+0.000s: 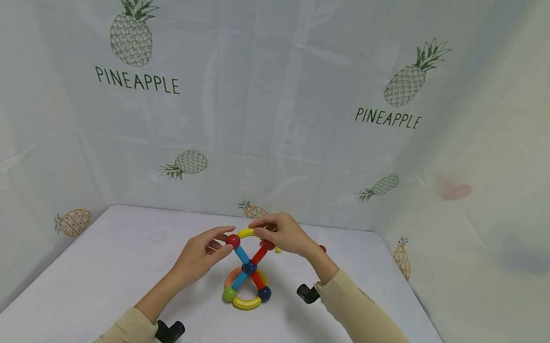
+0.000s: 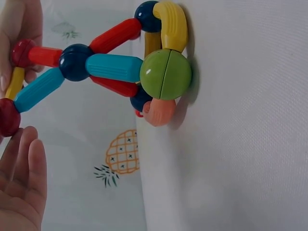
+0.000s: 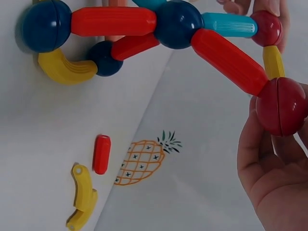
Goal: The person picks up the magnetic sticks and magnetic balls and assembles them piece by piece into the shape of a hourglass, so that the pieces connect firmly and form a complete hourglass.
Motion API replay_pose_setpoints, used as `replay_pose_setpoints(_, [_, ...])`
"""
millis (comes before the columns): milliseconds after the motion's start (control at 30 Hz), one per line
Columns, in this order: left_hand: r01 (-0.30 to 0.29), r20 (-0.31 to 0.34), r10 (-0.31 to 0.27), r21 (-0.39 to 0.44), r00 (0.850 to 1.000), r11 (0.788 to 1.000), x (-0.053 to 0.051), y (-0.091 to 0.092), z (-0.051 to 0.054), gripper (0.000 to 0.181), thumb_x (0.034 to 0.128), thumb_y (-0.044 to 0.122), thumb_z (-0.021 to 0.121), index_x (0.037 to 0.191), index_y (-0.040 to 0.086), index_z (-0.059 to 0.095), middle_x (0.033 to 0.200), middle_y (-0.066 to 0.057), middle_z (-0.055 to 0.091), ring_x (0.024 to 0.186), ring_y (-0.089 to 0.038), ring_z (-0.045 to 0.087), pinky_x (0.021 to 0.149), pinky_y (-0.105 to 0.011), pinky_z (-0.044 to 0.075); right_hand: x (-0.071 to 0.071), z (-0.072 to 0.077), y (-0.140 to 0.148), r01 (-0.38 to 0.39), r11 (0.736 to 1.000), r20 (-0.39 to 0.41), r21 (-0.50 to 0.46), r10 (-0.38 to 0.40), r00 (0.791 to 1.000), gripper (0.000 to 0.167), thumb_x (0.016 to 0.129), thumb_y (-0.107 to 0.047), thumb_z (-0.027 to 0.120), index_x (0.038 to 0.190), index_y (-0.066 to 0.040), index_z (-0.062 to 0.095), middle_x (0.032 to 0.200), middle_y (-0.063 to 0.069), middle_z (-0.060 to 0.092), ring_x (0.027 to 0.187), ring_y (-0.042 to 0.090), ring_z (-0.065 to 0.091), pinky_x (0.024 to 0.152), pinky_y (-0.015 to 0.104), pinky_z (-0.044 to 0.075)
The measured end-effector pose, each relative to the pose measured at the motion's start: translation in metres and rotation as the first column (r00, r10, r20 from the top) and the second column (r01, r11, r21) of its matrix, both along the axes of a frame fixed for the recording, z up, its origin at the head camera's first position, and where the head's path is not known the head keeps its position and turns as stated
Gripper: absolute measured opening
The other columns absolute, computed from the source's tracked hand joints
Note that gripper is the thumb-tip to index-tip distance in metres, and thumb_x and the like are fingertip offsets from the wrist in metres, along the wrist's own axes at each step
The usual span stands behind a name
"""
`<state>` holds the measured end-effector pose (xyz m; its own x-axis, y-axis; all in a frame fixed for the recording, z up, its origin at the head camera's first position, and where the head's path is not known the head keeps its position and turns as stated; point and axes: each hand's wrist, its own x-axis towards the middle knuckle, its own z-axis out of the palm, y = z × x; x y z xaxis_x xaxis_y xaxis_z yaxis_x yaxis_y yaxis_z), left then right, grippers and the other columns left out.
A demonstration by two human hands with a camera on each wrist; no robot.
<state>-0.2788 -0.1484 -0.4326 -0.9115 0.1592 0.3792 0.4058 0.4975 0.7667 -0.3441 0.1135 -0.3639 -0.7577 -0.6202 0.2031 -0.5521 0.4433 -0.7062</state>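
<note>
A magnetic ball-and-rod structure (image 1: 249, 267) stands upright on the table. My left hand (image 1: 199, 254) holds the red ball (image 1: 233, 241) at its upper left, thumb and fingers on either side. Fingers of my right hand (image 1: 289, 236) curl around the other red ball (image 3: 281, 107), at the upper right. Between those two balls runs a curved yellow rod (image 1: 247, 233). Blue and red rods meet at a dark blue ball (image 2: 75, 62) in the middle. Lower down are a green ball (image 2: 166, 74), dark blue balls, and curved yellow and orange rods touching the tabletop.
Behind the structure, a loose red rod (image 3: 101, 154) and curved yellow rods (image 3: 83, 187) lie on the white table (image 1: 102, 265). Another red piece (image 1: 322, 248) shows partly behind the right forearm. A pineapple-print curtain (image 1: 279, 112) hangs at the back and sides.
</note>
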Motion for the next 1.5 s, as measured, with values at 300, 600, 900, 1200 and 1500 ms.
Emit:
replay_pose_setpoints(300, [0.014,-0.015,-0.014,-0.023,1.000,1.000,0.001,0.000,0.000,0.044,0.1017,0.034,0.074,0.145,0.030,0.066,0.126,0.006,0.071,0.107,-0.016,0.067,0.086,-0.024,0.058,0.014,-0.005,0.013,0.000,1.000,-0.066,-0.026,-0.002,0.998,0.027,0.104,-0.022,0.071,0.130,-0.016,0.074,0.120,0.002,0.074,0.095,0.017,0.074,0.076,0.030,0.064])
replay_pose_setpoints(600, [-0.002,0.002,0.002,-0.021,1.000,1.000,0.002,-0.002,-0.002,0.045,0.1002,0.035,0.076,0.143,0.030,0.066,0.122,0.005,0.069,0.103,-0.015,0.066,0.086,-0.023,0.058,0.023,-0.022,0.020,0.043,0.997,-0.119,-0.059,-0.050,0.992,0.036,0.102,-0.021,0.075,0.138,-0.019,0.070,0.129,-0.004,0.071,0.107,0.019,0.071,0.093,0.032,0.061])
replay_pose_setpoints(900, [-0.009,0.029,0.008,0.032,1.000,0.999,0.005,0.001,-0.004,0.044,0.0991,0.035,0.077,0.141,0.028,0.066,0.124,0.003,0.069,0.101,-0.016,0.068,0.082,-0.022,0.060,0.025,-0.042,0.013,0.148,0.973,-0.082,-0.175,-0.164,0.983,0.033,0.103,-0.021,0.073,0.136,-0.021,0.071,0.125,-0.002,0.072,0.103,0.023,0.074,0.087,0.029,0.062])
replay_pose_setpoints(1200, [0.004,0.032,-0.004,0.022,0.999,1.000,0.008,0.005,0.000,0.052,0.1001,0.037,0.076,0.149,0.031,0.061,0.125,0.001,0.068,0.099,-0.015,0.068,0.082,-0.022,0.059,0.026,-0.057,0.009,0.236,0.932,-0.057,-0.275,-0.261,0.964,0.041,0.102,-0.023,0.074,0.142,-0.023,0.066,0.132,0.000,0.070,0.102,0.015,0.075,0.088,0.029,0.062])
replay_pose_setpoints(1500, [0.013,0.062,-0.015,0.026,0.998,1.000,0.008,0.004,0.000,0.057,0.0990,0.037,0.077,0.153,0.031,0.059,0.123,-0.001,0.066,0.094,-0.015,0.066,0.076,-0.023,0.060,0.031,-0.064,0.001,0.282,0.900,-0.011,-0.332,-0.303,0.953,0.043,0.101,-0.018,0.075,0.143,-0.025,0.064,0.130,0.003,0.072,0.099,0.017,0.075,0.086,0.030,0.063])
